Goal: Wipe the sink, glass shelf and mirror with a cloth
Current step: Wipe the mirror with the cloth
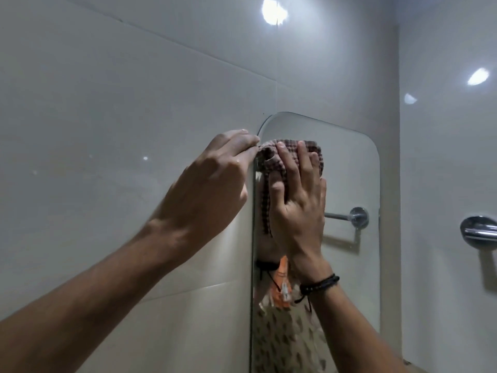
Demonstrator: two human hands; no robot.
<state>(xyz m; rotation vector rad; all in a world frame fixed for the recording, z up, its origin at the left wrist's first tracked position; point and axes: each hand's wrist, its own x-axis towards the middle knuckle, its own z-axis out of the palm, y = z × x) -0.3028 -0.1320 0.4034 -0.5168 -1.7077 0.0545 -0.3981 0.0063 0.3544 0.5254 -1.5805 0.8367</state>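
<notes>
A rounded-corner mirror [349, 170] hangs on the tiled wall, right of centre. A brownish checked cloth [271, 154] lies against its upper left part. My right hand [298, 200] presses the cloth flat on the glass with straight fingers. My left hand [212, 184] rests on the wall at the mirror's left edge, its fingertips pinching the cloth's corner by the top left curve. Sink and glass shelf are out of view.
Glossy grey wall tiles [107, 130] surround the mirror. A chrome fitting [478, 230] juts from the right wall. The mirror reflects a chrome towel bar [349, 216] and a patterned garment. A black cord bracelet [320, 285] is on my right wrist.
</notes>
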